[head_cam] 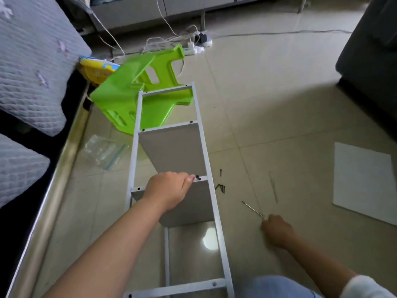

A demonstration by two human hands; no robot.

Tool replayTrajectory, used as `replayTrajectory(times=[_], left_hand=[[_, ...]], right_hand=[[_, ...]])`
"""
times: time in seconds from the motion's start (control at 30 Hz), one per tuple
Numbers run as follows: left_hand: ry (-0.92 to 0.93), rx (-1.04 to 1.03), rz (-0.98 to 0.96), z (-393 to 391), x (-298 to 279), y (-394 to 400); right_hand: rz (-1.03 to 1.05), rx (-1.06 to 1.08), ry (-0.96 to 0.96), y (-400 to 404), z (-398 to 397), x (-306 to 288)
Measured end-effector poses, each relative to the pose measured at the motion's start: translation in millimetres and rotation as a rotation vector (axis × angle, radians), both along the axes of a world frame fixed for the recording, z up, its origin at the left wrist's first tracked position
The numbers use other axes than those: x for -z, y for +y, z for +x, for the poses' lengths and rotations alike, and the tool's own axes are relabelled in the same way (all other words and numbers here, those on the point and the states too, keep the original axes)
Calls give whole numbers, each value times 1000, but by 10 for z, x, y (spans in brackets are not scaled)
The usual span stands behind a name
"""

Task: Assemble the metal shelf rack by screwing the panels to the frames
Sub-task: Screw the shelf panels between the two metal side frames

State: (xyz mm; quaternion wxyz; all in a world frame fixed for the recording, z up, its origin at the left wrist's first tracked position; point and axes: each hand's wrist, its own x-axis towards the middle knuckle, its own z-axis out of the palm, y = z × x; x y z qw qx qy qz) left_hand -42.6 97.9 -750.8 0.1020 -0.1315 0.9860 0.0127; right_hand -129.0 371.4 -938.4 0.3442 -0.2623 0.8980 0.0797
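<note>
Pale floor tiles (268, 117) carry the work, with a quilted bed along the left. Your rack frame (211, 203) lies lengthwise from near to far, its far end propped on a tipped green plastic stool (120, 97), likely to keep the rungs off the floor. Two grey panels (176, 147) hang from its rungs. Your left hand (167, 190) steadies the nearer panel, fingertips pinching a black screw (198, 178) at its right-hand hole, probably starting the thread. Your right hand (277, 231) curls around the handle of one screwdriver (252, 208) lying on the floor. A small cluster of spare screws (220, 187) lies just right of the frame; I cannot count them. One white sheet (365, 181) lies far right, one clear bag (103, 151) left.
</note>
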Motion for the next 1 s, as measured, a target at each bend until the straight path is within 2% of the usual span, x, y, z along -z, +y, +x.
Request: replayTrajectory(times=[0.2, 0.33, 0.47, 0.5, 0.57, 0.63, 0.7, 0.77, 0.87, 1.0], left_hand=[[-88, -170, 124, -157, 44, -70], [-54, -230, 58, -150, 104, -30], [122, -137, -1, -24, 125, 28], [226, -79, 11, 10, 157, 8], [311, -3, 77, 73, 164, -42], [298, 4, 67, 153, 200, -89], [191, -72, 92, 201, 163, -62], [123, -174, 28, 302, 173, -72], [45, -207, -56, 386, 169, -102], [47, -211, -132, 426, 158, -171]], right_hand=[[-103, 182, 28, -97, -22, 292], [-174, 275, 14, -164, -43, 341], [-261, 237, 86, -214, 16, 212], [-307, 262, 120, -231, 21, 152], [-403, 292, 150, -275, -5, 21], [-603, 330, 221, -331, -55, -183], [-785, 403, 313, -410, -134, -488], [-940, 436, 356, -520, -185, -916], [-1126, 419, 346, -701, -207, -1505], [-1353, 377, 266, -938, -77, -2134]])
